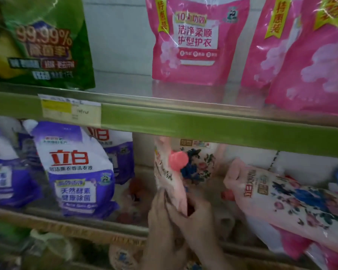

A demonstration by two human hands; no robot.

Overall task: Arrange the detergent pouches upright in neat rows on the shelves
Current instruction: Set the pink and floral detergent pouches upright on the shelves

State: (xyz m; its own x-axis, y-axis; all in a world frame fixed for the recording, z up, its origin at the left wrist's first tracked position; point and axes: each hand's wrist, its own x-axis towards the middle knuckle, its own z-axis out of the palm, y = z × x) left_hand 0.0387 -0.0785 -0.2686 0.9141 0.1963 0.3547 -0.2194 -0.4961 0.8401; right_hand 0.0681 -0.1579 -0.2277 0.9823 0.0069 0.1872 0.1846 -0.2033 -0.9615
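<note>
Both hands, left and right, grip the pale pink floral plastic pouch by its base, long axis upright, pink cap on top.

We see both forearms rise from six o'clock. Our left hand and right hand meet at frame centre, fingers curled closed around the bottom of the pink pouch, pointing toward twelve o'clock.

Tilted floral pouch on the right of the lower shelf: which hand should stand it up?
Probably right. The right hand is nearer the tilted floral pouch; the left hand could keep the held pouch.
</note>
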